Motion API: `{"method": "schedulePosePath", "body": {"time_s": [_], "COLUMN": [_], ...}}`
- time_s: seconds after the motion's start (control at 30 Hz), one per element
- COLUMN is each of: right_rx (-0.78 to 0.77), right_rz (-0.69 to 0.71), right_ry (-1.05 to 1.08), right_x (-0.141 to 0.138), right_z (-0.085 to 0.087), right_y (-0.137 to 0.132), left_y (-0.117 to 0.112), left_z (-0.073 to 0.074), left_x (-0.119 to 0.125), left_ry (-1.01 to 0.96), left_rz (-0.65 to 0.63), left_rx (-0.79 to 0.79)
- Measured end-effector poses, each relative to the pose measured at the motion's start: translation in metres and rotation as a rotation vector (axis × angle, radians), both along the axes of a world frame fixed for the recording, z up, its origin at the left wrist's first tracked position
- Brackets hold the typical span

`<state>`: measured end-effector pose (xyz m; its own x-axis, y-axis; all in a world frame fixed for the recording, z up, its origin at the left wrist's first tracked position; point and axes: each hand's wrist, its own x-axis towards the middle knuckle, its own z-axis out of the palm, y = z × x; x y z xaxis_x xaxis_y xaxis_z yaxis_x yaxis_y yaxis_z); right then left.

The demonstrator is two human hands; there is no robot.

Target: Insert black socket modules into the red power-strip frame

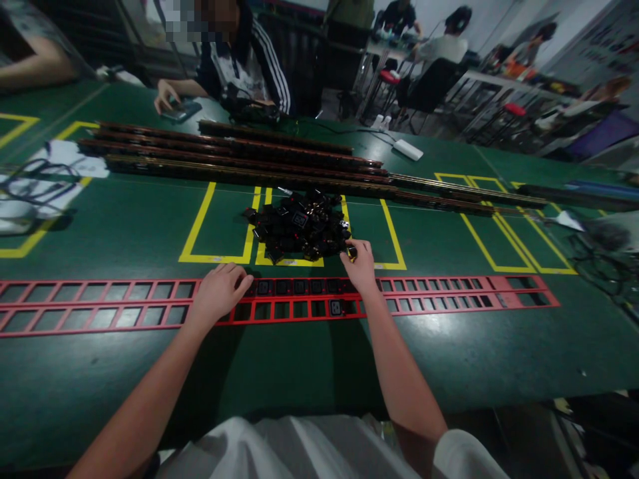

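Note:
Two long red slotted frames [419, 305] lie side by side across the green table, with several black socket modules [299, 287] seated in the far one and a single black socket [335, 307] in the near one. Beyond them is a heap of loose black socket modules [299, 229]. My left hand [218, 291] rests over the frames at the left, thumb apart from the fingers, with nothing visible in it. At the heap's right edge, my right hand [360, 267] pinches a small black socket module [352, 252] between thumb and fingers.
Long dark metal rails [239, 159] lie stacked behind the heap. Yellow tape [214, 259] outlines areas on the green table [279, 366]. Across it, a person's hand [167, 96] touches a phone [182, 110]. Cables [42, 179] lie at left, and a white power strip [408, 150] lies behind.

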<state>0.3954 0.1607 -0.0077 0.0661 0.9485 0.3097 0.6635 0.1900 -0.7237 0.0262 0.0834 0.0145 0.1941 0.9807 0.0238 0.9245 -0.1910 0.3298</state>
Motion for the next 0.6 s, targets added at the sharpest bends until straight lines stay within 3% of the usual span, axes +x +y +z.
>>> {"method": "schedulePosePath", "body": {"time_s": [0.3,0.6], "right_rx": [-0.032,0.163], "right_rz": [-0.038,-0.073], "right_ry": [0.075,-0.068], "right_x": [-0.0015,-0.002], "right_z": [-0.0026,0.0034], "right_y": [-0.0024,-0.0055], "left_y": [-0.0004,-0.0002], "left_z": [-0.0004,0.0007], "left_x": [-0.0001,0.0001], "left_ry": [0.023,0.028], "left_rz": [0.0,0.008], "left_rx": [-0.004,-0.006]}}
